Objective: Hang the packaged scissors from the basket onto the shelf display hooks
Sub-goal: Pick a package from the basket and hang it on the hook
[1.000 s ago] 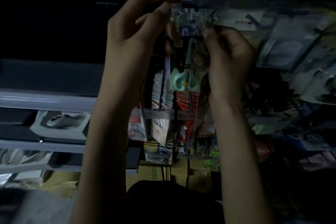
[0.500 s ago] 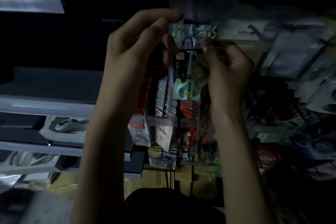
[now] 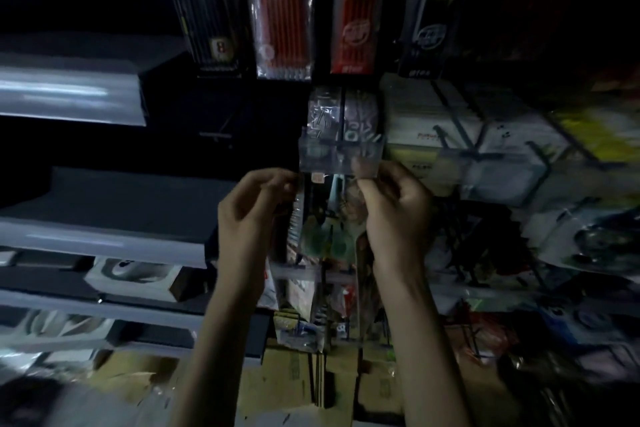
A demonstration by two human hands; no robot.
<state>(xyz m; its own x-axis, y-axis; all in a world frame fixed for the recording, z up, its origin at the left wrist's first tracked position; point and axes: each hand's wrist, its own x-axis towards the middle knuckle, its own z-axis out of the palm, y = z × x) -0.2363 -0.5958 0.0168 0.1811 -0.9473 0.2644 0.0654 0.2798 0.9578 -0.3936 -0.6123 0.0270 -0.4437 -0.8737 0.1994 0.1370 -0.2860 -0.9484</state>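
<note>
I am holding the packaged scissors (image 3: 325, 218) up at the centre of the frame, between my two hands and right against the display. My left hand (image 3: 256, 208) is curling its fingers and pinching the left edge of the pack near its top corner. My right hand (image 3: 398, 215) is doing the same on the other side, thumb and forefinger closing on the upper right corner. The pack is hanging upright, its green handles low and its top edge lying just under the clear label plate (image 3: 341, 156) at the front of a hook, which my right fingertips (image 3: 362, 168) are touching. The light is dim and the picture is smeared, so I cannot tell whether the pack's hole is sitting on the hook or not.

Above, across the upper middle of the frame, long pencil packs are hanging side by side: a black pack (image 3: 207, 10), a red pack (image 3: 280, 10), a red-and-yellow pack (image 3: 356, 10) and a black-and-yellow pack (image 3: 429, 10). Grey shelf edges (image 3: 86, 236) are running across the left side, with a white boxed item (image 3: 135, 276) sitting under one of them at lower left. More bagged goods (image 3: 485, 135) are crowding the hooks on the right, too blurred to read, and flattened cardboard (image 3: 294, 374) is lying at the bottom centre.
</note>
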